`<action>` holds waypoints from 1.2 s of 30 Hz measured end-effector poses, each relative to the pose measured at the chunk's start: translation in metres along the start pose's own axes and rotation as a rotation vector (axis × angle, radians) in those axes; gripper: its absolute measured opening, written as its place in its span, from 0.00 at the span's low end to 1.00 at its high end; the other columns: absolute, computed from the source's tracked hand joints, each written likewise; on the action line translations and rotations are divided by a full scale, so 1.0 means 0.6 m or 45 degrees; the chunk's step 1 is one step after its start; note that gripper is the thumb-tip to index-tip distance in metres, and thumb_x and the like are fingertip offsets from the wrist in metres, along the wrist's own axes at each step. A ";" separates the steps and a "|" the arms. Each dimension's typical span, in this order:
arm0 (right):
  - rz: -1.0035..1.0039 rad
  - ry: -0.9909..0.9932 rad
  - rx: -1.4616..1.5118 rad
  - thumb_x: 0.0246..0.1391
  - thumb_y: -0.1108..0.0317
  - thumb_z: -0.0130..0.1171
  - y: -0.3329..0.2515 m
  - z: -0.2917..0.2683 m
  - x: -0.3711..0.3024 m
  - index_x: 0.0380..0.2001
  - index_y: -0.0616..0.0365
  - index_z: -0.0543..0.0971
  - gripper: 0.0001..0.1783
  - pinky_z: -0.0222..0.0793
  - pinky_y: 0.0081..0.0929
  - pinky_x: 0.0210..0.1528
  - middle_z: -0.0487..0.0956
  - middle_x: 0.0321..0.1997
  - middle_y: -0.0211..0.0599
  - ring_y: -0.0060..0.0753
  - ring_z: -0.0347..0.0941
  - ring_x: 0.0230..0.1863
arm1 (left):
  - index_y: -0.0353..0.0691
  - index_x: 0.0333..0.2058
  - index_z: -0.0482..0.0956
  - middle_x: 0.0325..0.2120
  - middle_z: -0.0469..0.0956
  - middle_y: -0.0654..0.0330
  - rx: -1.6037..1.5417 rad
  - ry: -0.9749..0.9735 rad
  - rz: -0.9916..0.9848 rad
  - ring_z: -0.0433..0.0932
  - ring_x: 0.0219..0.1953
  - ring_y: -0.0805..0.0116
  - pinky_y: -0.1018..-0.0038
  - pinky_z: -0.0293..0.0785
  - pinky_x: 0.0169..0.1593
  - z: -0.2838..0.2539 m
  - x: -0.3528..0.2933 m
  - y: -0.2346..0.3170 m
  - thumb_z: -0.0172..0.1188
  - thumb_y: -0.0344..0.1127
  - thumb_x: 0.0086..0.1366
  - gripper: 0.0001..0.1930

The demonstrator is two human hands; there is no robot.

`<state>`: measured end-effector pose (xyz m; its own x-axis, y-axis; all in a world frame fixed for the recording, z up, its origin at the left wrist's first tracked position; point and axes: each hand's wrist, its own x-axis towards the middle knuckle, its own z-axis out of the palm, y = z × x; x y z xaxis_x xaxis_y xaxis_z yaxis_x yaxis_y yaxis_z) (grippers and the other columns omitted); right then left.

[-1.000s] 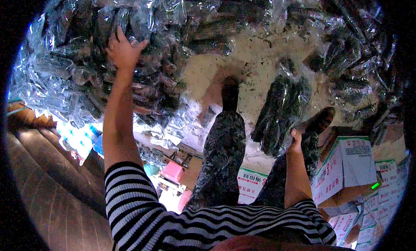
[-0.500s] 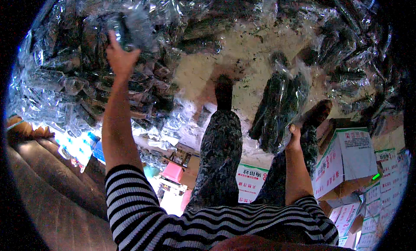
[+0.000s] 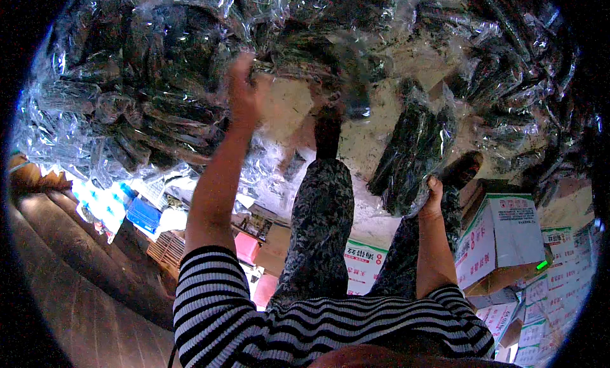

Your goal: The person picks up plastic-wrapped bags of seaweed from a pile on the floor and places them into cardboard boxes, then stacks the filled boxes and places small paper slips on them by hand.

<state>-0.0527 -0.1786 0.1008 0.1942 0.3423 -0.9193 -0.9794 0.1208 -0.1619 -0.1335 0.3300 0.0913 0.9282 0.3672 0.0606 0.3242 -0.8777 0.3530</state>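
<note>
Apparently splayed, left hand (image 3: 243, 91) (blurred); right hand (image 3: 433, 196) in a pinch on 1 dark-filled bag (image 3: 410, 153).

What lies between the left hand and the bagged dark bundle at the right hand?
Head view: the dark left shoe and pale floor lie between the left hand and the bundle, with a blurred dark packet near the shoe.

Cartons (image 3: 518, 231) and heaped plastic-wrapped packs (image 3: 181, 37) suggest a packing workplace.

Left hand (image 3: 244, 95): motion-blurred, fingertips indistinct
Dark packet (image 3: 356, 88): smeared, outline unclear
Right hand (image 3: 433, 195): fingers mostly hidden at clear bag (image 3: 410, 152)
Bagged pile (image 3: 178, 47): cut off at picture's top
</note>
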 end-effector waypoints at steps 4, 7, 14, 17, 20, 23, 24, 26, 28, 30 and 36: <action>-0.093 -0.003 -0.071 0.39 0.50 0.65 0.081 -0.162 0.062 0.47 0.63 0.74 0.34 0.73 0.37 0.47 0.78 0.44 0.41 0.41 0.76 0.43 | 0.28 0.45 0.74 0.42 0.77 0.47 0.736 -0.014 -1.112 0.74 0.44 0.49 0.60 0.69 0.50 -0.114 -0.110 -0.407 0.65 0.57 0.49 0.36; -0.004 -0.098 -0.020 0.39 0.50 0.66 0.061 -0.143 0.054 0.49 0.62 0.72 0.36 0.73 0.38 0.48 0.77 0.46 0.42 0.42 0.75 0.45 | 0.29 0.43 0.76 0.43 0.77 0.48 0.597 -0.195 -1.657 0.76 0.43 0.51 0.61 0.71 0.48 -0.102 -0.140 -0.494 0.69 0.58 0.43 0.38; 0.097 -0.011 0.129 0.40 0.51 0.64 -0.007 0.028 0.003 0.44 0.60 0.73 0.31 0.73 0.35 0.39 0.77 0.38 0.37 0.37 0.75 0.38 | 0.31 0.53 0.65 0.45 0.74 0.45 0.089 -0.123 -0.756 0.74 0.45 0.48 0.60 0.70 0.50 0.083 -0.090 -0.130 0.73 0.48 0.37 0.45; 0.116 -0.089 -0.026 0.42 0.52 0.60 -0.029 0.029 -0.002 0.37 0.55 0.75 0.22 0.72 0.30 0.31 0.77 0.31 0.31 0.31 0.74 0.30 | 0.32 0.55 0.62 0.46 0.72 0.45 -0.152 -0.361 -0.897 0.71 0.47 0.44 0.59 0.68 0.53 0.145 -0.127 -0.012 0.75 0.46 0.36 0.48; -0.054 0.134 0.052 0.43 0.52 0.59 -0.024 0.026 -0.004 0.38 0.54 0.74 0.22 0.70 0.27 0.29 0.77 0.30 0.31 0.29 0.73 0.28 | 0.34 0.55 0.62 0.49 0.69 0.46 -0.153 -0.732 -0.662 0.66 0.52 0.45 0.58 0.66 0.55 0.116 -0.048 0.133 0.76 0.48 0.36 0.48; -0.091 0.127 0.050 0.43 0.52 0.59 -0.052 0.031 -0.024 0.40 0.54 0.73 0.23 0.69 0.27 0.29 0.77 0.31 0.31 0.28 0.73 0.30 | 0.39 0.59 0.60 0.56 0.64 0.49 0.122 -1.192 -0.113 0.61 0.59 0.48 0.59 0.64 0.58 0.082 0.013 0.176 0.75 0.45 0.38 0.49; -0.116 0.123 0.043 0.42 0.51 0.60 -0.055 0.030 -0.026 0.40 0.54 0.73 0.24 0.69 0.27 0.29 0.77 0.32 0.31 0.28 0.73 0.30 | 0.40 0.60 0.59 0.56 0.63 0.50 0.217 -1.149 -0.010 0.60 0.60 0.48 0.58 0.63 0.58 0.096 0.018 0.162 0.76 0.44 0.38 0.50; -0.118 0.094 0.144 0.41 0.51 0.63 -0.028 -0.023 -0.014 0.44 0.59 0.73 0.29 0.71 0.32 0.36 0.77 0.37 0.35 0.34 0.74 0.36 | 0.41 0.63 0.55 0.56 0.63 0.51 0.405 -1.057 0.201 0.58 0.61 0.49 0.58 0.62 0.59 0.148 0.031 0.104 0.76 0.40 0.37 0.53; -0.143 0.042 0.208 0.41 0.52 0.66 -0.051 -0.010 -0.022 0.47 0.66 0.73 0.34 0.73 0.37 0.48 0.78 0.45 0.42 0.42 0.76 0.44 | 0.45 0.64 0.52 0.56 0.63 0.51 0.530 -1.168 0.142 0.58 0.61 0.50 0.56 0.61 0.60 0.184 0.039 0.071 0.77 0.38 0.36 0.56; -0.183 0.079 0.195 0.40 0.50 0.65 -0.066 0.006 -0.033 0.47 0.66 0.73 0.35 0.74 0.37 0.47 0.78 0.45 0.42 0.43 0.76 0.44 | 0.47 0.65 0.50 0.56 0.62 0.52 0.625 -1.306 0.154 0.58 0.61 0.50 0.54 0.59 0.62 0.209 0.060 0.074 0.77 0.36 0.36 0.57; -0.110 0.059 0.184 0.39 0.50 0.62 -0.089 0.020 -0.046 0.43 0.58 0.74 0.29 0.73 0.32 0.38 0.78 0.36 0.34 0.33 0.76 0.36 | 0.41 0.59 0.60 0.53 0.65 0.51 0.591 -1.157 0.261 0.63 0.57 0.49 0.55 0.54 0.62 0.229 0.018 0.076 0.76 0.34 0.36 0.49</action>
<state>-0.0051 -0.1831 0.1389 0.2713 0.2821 -0.9202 -0.9403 0.2820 -0.1908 -0.0834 0.2518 -0.0201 0.6990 -0.0036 -0.7151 0.0049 -0.9999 0.0098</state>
